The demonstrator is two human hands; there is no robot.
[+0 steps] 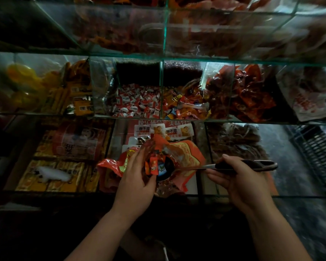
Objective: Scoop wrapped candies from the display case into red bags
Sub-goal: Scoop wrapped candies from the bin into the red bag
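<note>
My left hand (137, 172) grips the rim of a red bag (184, 155) and holds its mouth wide, in front of the glass display case. My right hand (239, 178) holds the dark handle of a metal scoop (252, 164). The scoop's bowl (163, 169) sits inside the bag's mouth with a few red and orange wrapped candies (152, 164) in it. In the case behind, one compartment holds red-and-white wrapped candies (137, 100), and the one to its right holds mixed orange, yellow and blue wrapped candies (183, 104).
Glass dividers (161, 87) split the case into compartments of packaged snacks. Yellow items (24, 80) lie far left, red packets (248, 91) to the right. Boxes of orange packs (64, 151) sit behind the lower glass. A dark wire basket (316, 147) stands at the right.
</note>
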